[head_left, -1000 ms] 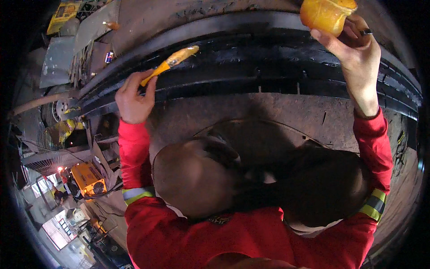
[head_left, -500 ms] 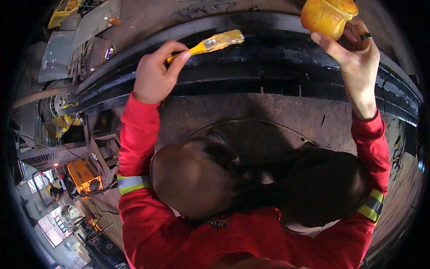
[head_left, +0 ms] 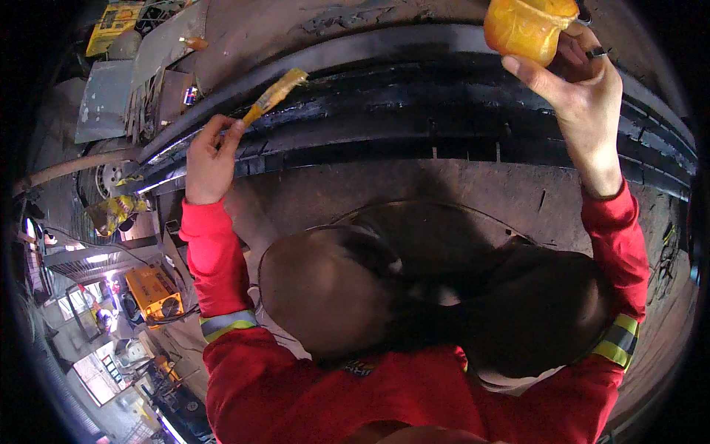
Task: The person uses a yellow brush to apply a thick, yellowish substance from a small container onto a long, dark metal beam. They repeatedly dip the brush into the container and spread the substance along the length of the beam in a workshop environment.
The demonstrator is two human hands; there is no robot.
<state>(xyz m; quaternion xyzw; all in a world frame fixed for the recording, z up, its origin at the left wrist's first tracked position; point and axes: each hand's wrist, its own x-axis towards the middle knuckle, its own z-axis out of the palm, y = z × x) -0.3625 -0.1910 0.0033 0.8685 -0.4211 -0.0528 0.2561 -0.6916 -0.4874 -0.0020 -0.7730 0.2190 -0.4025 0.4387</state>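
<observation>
My left hand (head_left: 207,164) is closed round the yellow handle of a paintbrush (head_left: 276,95), whose bristles point up and to the right. The brush is over the left part of several long black metal bars (head_left: 384,115), and I cannot tell if it touches them. At the upper right my right hand (head_left: 592,103) grips a translucent yellow-orange cup-like container (head_left: 521,31) with an uneven rim. Its contents do not show. The fingers behind the container are partly hidden, and a dark band shows on one of them.
Brown ground (head_left: 318,192) lies between my knees and the bars. Left of the bars are a flat grey metal sheet (head_left: 103,100), a small brown bottle (head_left: 194,43) and a yellow bag (head_left: 115,213). An orange machine (head_left: 153,292) with cables stands at the lower left.
My left hand has moved left and a little down with the paintbrush, which now points more steeply upward. The right hand and container have shifted slightly to the left.
</observation>
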